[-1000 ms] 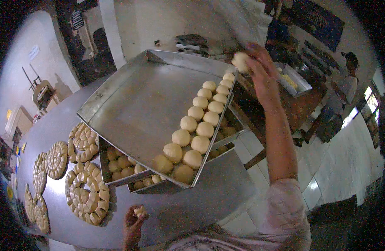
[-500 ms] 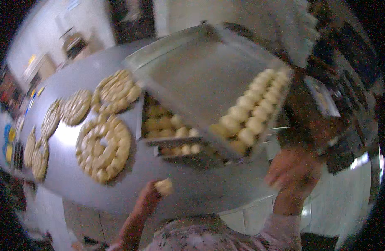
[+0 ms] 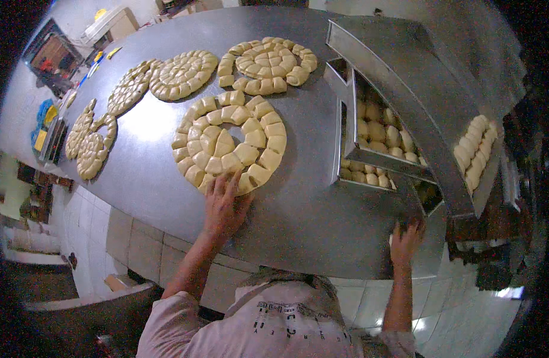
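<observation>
My left hand [image 3: 225, 206] lies at the near rim of a large coil of cut dough pieces [image 3: 264, 128], its fingers stretched over the outermost pieces. Under those fingers, the dough is partly hidden. My right hand [image 3: 407, 241] is low over the right part of the table, fingers apart, close to the corner of the stacked metal trays. A small pale sliver shows at its thumb side; I cannot make out what it is. Dough balls [image 3: 382, 128] fill part of a lower tray, and two rows of dough balls [image 3: 476, 149] lie in the top tray [image 3: 400, 89].
More dough coils lie on the metal table [image 3: 310, 209]: one far centre [image 3: 268, 59], one beside it [image 3: 184, 74], others farther left [image 3: 91, 143]. A stack of dark trays [image 3: 52, 140] stands at the table's left end. Tiled floor [image 3: 89, 221] shows below the near edge.
The view has turned left, so the coils and trays appear farther right. My left hand, which held a dough piece off the coil, has reached the coil's near rim. My right hand is lower beside the trays.
</observation>
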{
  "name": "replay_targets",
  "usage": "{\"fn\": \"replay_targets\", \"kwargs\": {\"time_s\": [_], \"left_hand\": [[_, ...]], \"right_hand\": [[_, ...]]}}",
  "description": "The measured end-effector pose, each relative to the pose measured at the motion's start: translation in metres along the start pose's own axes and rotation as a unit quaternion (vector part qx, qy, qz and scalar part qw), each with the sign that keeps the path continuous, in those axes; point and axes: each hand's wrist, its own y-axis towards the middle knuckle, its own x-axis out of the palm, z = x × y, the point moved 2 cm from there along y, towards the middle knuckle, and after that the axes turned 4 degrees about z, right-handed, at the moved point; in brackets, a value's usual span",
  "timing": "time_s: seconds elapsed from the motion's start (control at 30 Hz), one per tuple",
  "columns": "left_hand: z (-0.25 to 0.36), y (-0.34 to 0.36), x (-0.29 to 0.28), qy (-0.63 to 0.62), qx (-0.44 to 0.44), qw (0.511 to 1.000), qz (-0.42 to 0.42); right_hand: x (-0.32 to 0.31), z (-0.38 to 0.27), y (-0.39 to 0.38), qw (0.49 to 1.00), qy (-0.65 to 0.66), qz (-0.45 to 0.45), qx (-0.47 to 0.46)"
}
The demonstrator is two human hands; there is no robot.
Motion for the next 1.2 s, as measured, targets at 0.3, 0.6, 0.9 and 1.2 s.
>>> {"fn": "replay_targets", "kwargs": {"time_s": [0.3, 0.6, 0.9, 1.2], "left_hand": [[0.006, -0.015, 0.0, -0.051, 0.033, 0.973, -0.222], [0.072, -0.019, 0.007, -0.63, -0.2, 0.72, -0.209], [0.101, -0.004, 0.069, -0.495, -0.178, 0.824, -0.211], [0.158, -0.002, 0.066, -0.579, -0.198, 0.737, -0.285]], "right_hand": [[-0.011, 0.038, -0.012, 0.993, -0.107, 0.037, 0.019], [0.008, 0.066, -0.012, 0.992, -0.082, 0.093, -0.005], [-0.021, 0.072, 0.009, 0.997, 0.059, -0.042, 0.011], [-0.055, 0.126, 0.0, 0.991, 0.091, -0.096, -0.015]]}}
